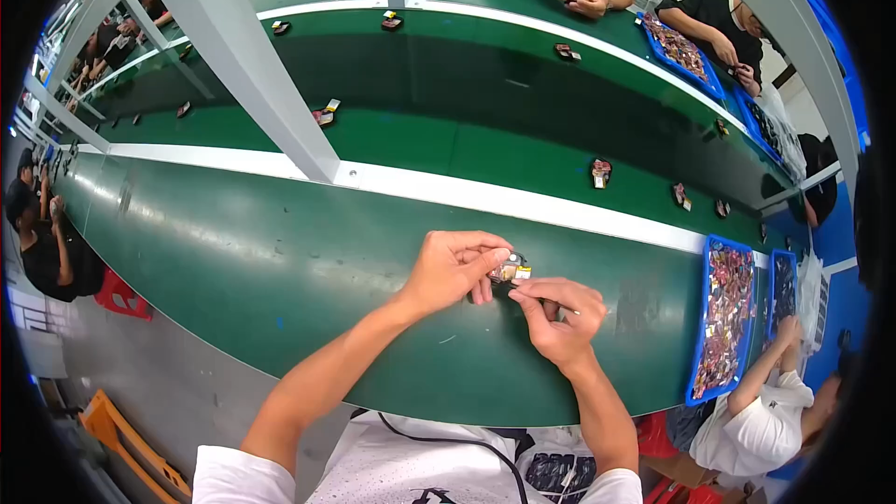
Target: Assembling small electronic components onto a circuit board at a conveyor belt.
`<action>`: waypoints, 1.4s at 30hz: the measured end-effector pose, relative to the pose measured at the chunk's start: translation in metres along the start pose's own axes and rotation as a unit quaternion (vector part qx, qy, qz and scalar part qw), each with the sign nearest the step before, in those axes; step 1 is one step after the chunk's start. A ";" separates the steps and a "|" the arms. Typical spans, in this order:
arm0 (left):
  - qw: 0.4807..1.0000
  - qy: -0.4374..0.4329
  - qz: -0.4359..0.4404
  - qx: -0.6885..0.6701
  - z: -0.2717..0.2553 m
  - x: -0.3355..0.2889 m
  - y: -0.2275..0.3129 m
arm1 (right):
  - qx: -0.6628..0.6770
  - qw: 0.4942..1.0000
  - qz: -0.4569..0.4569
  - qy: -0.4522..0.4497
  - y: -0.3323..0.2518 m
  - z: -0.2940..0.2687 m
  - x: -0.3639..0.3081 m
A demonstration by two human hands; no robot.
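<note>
Above the green bench top, near the middle, my left hand [455, 269] grips a small electronic assembly [510, 271] between thumb and fingers. It looks like a black housing with a circuit board and a part bearing a yellow-and-white label. My right hand [566, 314] is closed in a pinch at the assembly's lower right edge. A small pale tip shows by its curled fingers, but what it pinches is too small to make out.
A white rail [448, 190] separates my bench [280, 261] from a green conveyor belt [467, 145] carrying several similar assemblies [600, 173]. A blue tray [700, 355] of small boards stands at right, near a co-worker [761, 420]. A grey post [252, 61] rises at left; other people sit across.
</note>
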State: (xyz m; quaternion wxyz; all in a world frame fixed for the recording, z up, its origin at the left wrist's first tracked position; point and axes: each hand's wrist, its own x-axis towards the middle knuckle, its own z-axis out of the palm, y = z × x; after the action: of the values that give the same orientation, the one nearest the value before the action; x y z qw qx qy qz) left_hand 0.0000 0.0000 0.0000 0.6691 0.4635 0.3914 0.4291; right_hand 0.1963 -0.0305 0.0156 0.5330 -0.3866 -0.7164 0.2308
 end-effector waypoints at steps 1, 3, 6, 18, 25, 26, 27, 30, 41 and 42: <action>1.000 0.005 -0.003 0.010 0.001 0.000 0.000 | -0.009 1.000 -0.008 0.005 0.000 0.001 -0.001; 1.000 0.008 -0.006 0.019 0.003 0.000 -0.001 | -0.020 1.000 -0.016 0.011 0.000 0.001 -0.002; 0.998 0.021 0.000 0.063 0.007 0.001 -0.003 | -0.037 0.999 -0.012 0.009 0.002 -0.001 -0.001; 0.997 0.038 0.018 0.070 0.015 0.008 -0.006 | -0.025 0.999 -0.035 0.030 0.010 0.002 -0.004; 0.991 0.046 0.005 0.124 0.018 0.013 -0.003 | -0.039 0.996 -0.068 0.045 0.019 0.003 -0.007; 0.992 0.045 -0.015 0.116 0.018 0.018 0.000 | -0.037 0.995 -0.074 0.060 0.020 0.003 -0.006; 0.992 0.048 -0.036 0.107 0.014 0.022 0.003 | -0.033 0.994 -0.080 0.073 0.020 0.003 -0.004; 0.982 0.111 0.014 0.150 0.003 0.056 0.019 | -0.043 0.993 -0.038 0.106 0.015 -0.008 -0.003; 0.621 0.352 0.117 0.690 -0.069 0.138 0.060 | -0.023 0.989 -0.076 0.122 0.030 -0.003 -0.002; 0.631 0.341 0.101 0.689 -0.059 0.142 0.062 | -0.031 0.989 -0.076 0.120 0.032 -0.003 -0.004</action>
State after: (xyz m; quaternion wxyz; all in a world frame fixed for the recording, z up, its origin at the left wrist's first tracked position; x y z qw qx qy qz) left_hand -0.0210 0.1622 0.0259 -0.0747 0.6469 0.7242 0.2269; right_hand 0.2098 -0.0151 -0.0091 0.6185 -0.3722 -0.6817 0.1189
